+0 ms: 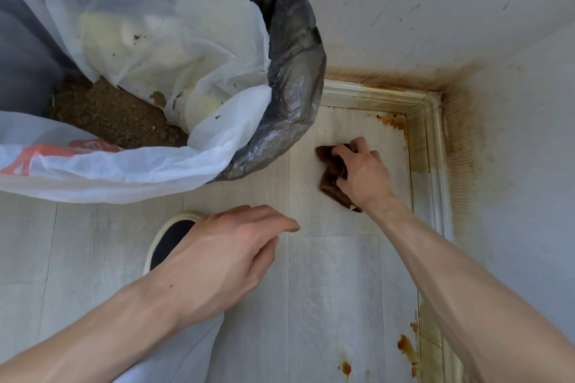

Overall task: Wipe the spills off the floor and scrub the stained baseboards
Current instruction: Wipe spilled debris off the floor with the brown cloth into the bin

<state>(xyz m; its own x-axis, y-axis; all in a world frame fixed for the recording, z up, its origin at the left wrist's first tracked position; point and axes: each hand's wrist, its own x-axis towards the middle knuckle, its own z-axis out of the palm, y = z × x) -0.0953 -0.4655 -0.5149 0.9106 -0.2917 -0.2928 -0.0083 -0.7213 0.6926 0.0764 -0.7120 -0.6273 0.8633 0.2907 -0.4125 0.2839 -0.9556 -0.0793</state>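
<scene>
Right hand (pixel 362 172) presses down on a brown cloth (pixel 331 179), fingers curled over it and gripping it against the pale floor (pixel 333 283), just inside the stained corner of the baseboard (pixel 427 134). Left hand (pixel 224 253) hovers nearer the camera, well apart from the baseboard, fingers loose and slightly curled, holding nothing. A shoe (pixel 169 239) shows under that hand. Brown spill spots (pixel 406 348) lie on the floor along the baseboard, closer to the camera. A trash bin with a black liner (pixel 292 71) and white plastic bags (pixel 149 25) stands left of the baseboard corner.
</scene>
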